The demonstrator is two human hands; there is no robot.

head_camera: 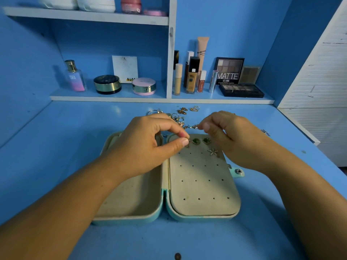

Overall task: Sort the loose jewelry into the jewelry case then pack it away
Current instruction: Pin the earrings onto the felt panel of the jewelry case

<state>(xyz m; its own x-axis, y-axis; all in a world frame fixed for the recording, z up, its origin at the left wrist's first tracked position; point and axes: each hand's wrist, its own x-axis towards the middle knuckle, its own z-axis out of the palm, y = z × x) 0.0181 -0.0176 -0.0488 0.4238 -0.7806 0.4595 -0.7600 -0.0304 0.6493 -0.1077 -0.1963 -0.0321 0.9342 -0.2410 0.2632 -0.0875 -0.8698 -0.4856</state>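
Note:
An open teal jewelry case (202,207) with beige lining lies flat on the blue desk. Its right half is a panel dotted with small holes. Two green earrings (201,141) and a star-shaped earring (213,152) sit along the panel's top. My left hand (148,145) pinches a small earring against the panel's top left corner. My right hand (232,136) holds a small sparkly earring (193,126) just above the case's far edge. Loose rings and gold earrings (180,114) lie in a heap behind the case, partly hidden by my hands.
A low shelf at the back carries a perfume bottle (75,76), compacts (107,84), foundation tubes (192,76) and eyeshadow palettes (241,90). One small jewelry piece (265,131) lies at the desk's right edge. A white slatted panel (319,81) stands to the right.

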